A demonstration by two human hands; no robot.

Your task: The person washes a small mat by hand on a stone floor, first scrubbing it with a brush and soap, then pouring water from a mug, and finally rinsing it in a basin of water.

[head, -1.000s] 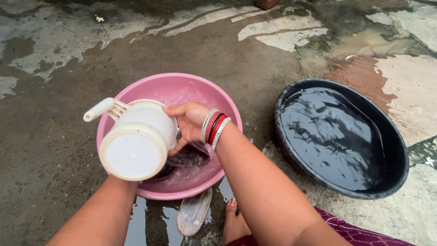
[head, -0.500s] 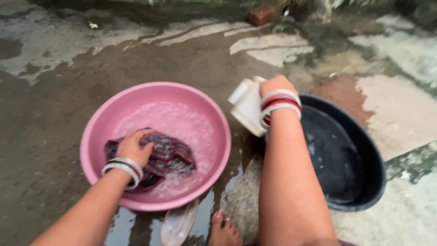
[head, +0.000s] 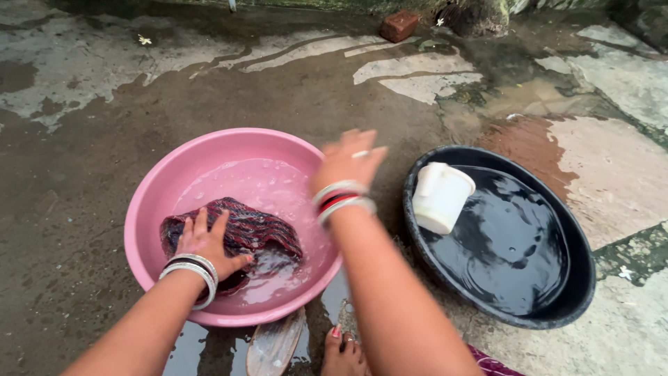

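A pink basin (head: 149, 202) of soapy water sits on the wet ground and holds a dark striped cloth (head: 250, 226). My left hand (head: 207, 244) lies flat on the cloth, fingers spread, pressing it down. My right hand (head: 348, 161) hovers blurred above the basin's right rim, fingers apart and holding nothing. A white plastic mug (head: 440, 196) floats tilted at the left side of a black tub (head: 581, 285) full of water.
A wooden paddle (head: 275, 345) lies on the ground just below the pink basin, beside my bare foot (head: 342, 351). A red brick (head: 398, 26) rests at the far edge. The concrete around is wet with puddles.
My right hand carried the white mug from the pink basin to the black tub, let it go there, and has swung back toward the basin. My left hand moved onto the cloth.
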